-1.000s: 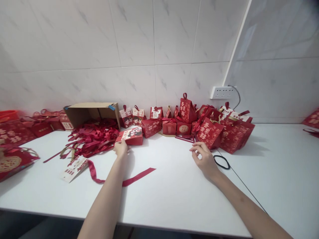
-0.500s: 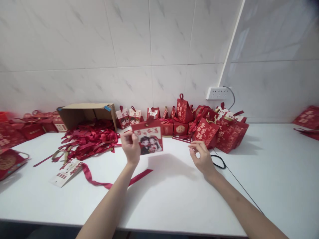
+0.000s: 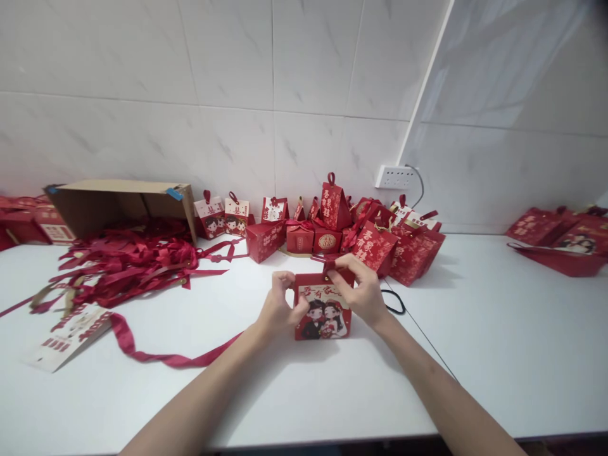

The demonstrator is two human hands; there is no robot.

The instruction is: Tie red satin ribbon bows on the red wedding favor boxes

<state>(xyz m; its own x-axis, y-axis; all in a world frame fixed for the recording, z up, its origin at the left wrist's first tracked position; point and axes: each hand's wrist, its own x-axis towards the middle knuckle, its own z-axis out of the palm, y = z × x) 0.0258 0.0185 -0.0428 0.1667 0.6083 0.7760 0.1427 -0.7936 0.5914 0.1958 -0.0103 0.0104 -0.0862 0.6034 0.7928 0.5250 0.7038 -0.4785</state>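
Between my hands a red gift box (image 3: 327,322) stands upright on the white table, its front printed with a cartoon couple and lettering. My left hand (image 3: 281,305) grips its left side, thumb on the front face. My right hand (image 3: 357,288) pinches the top edge near a small strap; the fingertips partly cover the strap. A crimson ribbon (image 3: 178,361) passes under my left forearm. At its far end lies a white printed card (image 3: 71,334).
An open cardboard box (image 3: 121,185) at the left spills a heap of red ribbons (image 3: 128,259). Several finished-looking red boxes (image 3: 332,202) line the wall. A black loop (image 3: 395,303) lies by my right wrist, and red bags (image 3: 560,240) sit far right.
The gift box has moved right and down onto the table from where my left hand held it up. My right hand has come left and taken hold of its top. The view has turned right.
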